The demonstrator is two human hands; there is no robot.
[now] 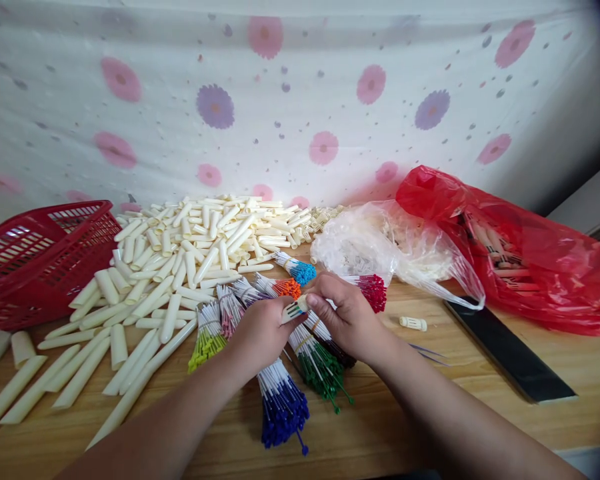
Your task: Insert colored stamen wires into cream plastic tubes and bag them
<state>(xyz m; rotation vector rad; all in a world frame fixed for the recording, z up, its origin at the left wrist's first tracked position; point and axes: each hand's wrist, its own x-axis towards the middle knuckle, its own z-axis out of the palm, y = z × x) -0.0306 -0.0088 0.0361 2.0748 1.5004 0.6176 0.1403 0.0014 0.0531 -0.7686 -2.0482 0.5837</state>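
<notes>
My left hand (261,333) and my right hand (347,317) meet at the middle of the wooden table (430,407). Both pinch one small cream slotted cap (295,308) with thin pins in it. Under my hands lie several bundles of white pins with coloured heads: dark blue (283,410), green (323,370), yellow-green (206,341), orange (286,287), light blue (300,270) and red (373,291). Parts of the bundles are hidden by my hands.
A heap of cream plastic tubes (190,253) covers the table's left. A red basket (37,260) stands far left. A clear bag (390,247) and a red bag (530,260) lie at right. A loose cream cap (413,323) and a black strip (510,357) lie nearby.
</notes>
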